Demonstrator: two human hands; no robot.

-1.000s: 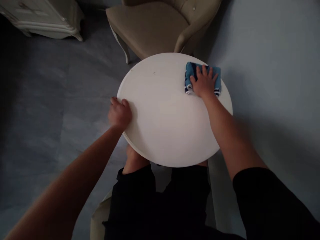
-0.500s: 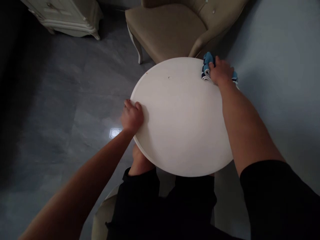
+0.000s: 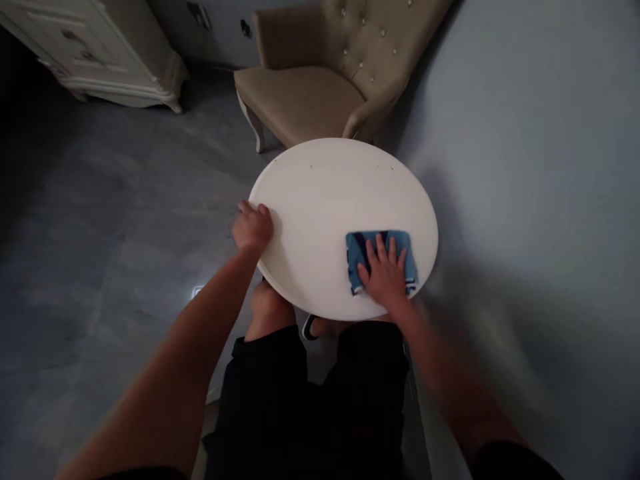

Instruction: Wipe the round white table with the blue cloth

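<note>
At far L I see a cream cabinet (image 3: 115, 57), raised panels, top cut off. Next, L hand (image 3: 253, 228) clenched on the rim of a smooth, round white table (image 3: 305, 207); its fingertips are hard to make out. Beyond, a tan chair (image 3: 305, 100) w/ button-tufted back, top cropped. R of ctr, folded blue cloth (image 3: 357, 250) w/ navy patches & white trim lies on the table, partly hidden under R hand (image 3: 387, 275), fingers spread flat, not grasping. R forearm (image 3: 445, 373) blurry. Far R, plain grey wall (image 3: 540, 167), v. dim.
</note>
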